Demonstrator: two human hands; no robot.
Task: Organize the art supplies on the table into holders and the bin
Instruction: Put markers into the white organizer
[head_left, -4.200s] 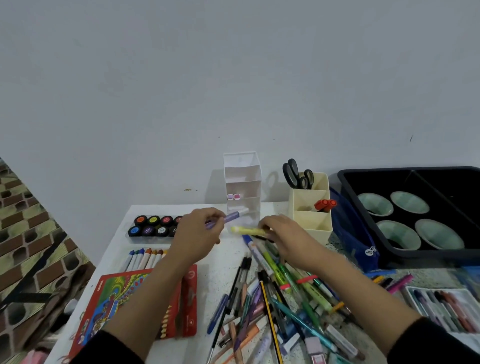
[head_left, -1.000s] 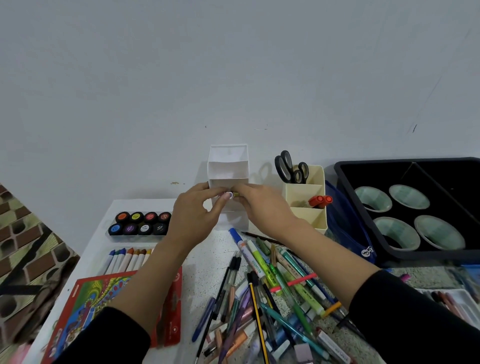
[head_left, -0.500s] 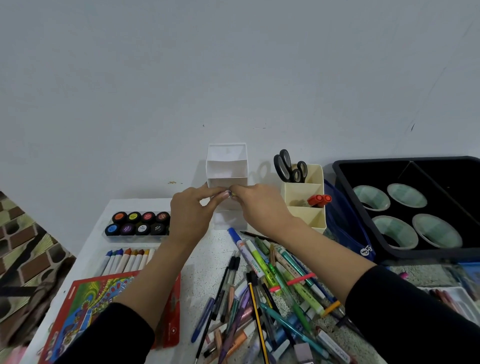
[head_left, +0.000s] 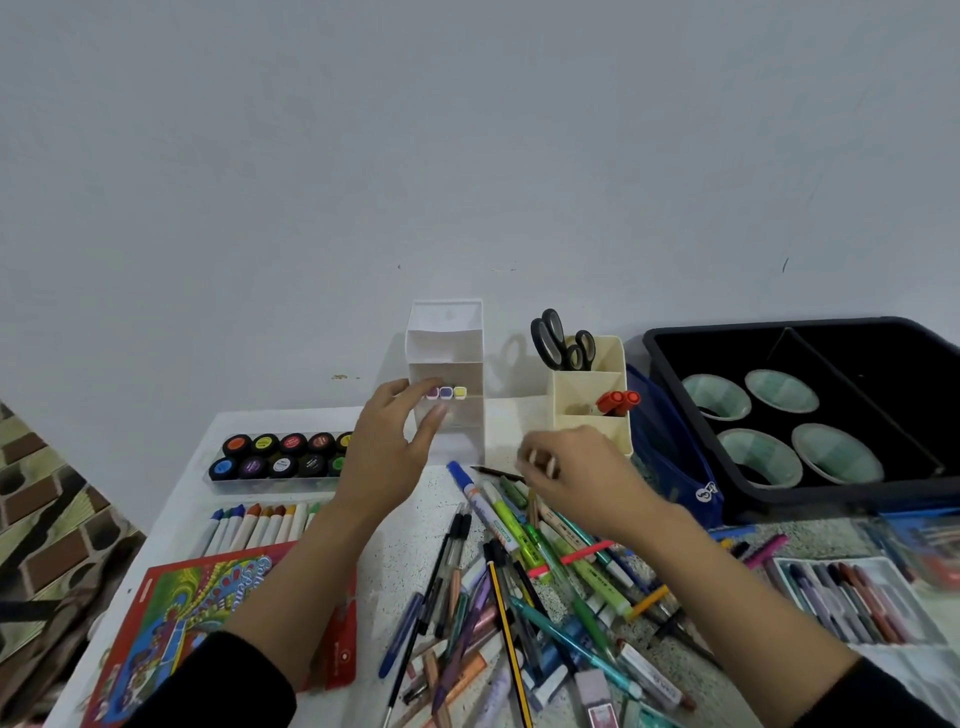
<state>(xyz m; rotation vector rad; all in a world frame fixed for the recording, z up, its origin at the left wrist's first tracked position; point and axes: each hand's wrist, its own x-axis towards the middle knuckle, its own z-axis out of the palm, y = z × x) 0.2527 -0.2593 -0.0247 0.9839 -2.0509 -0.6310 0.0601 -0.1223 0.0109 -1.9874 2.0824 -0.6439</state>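
Hovering just in front of the white tiered holder (head_left: 445, 332), the left hand (head_left: 384, 457) is held open with its fingers spread and relaxed, and nothing is gripped by it. Three marker ends (head_left: 445, 392), pink, purple and yellow, are seen side by side in the holder's middle tier. The right hand (head_left: 576, 478) is held over the far edge of the pile of pens (head_left: 519, 571), its fingers (head_left: 543, 462) curled and blurred, so it cannot be told whether anything is pinched. The pile is spread on the white table (head_left: 426, 525) between the two forearms. Beside the white holder, a cream holder (head_left: 592, 415) is stood, with black scissors (head_left: 561, 338) in its back compartment and red markers (head_left: 618, 401) in the middle one. At the right, four pale green bowls (head_left: 779, 389) are kept in the black bin (head_left: 841, 496), and a blue pouch (head_left: 670, 457) is wedged between bin and cream holder. At the left, a tray of paint pots (head_left: 280, 454), a row of crayons (head_left: 260, 522) and a red box (head_left: 208, 623) are laid out.
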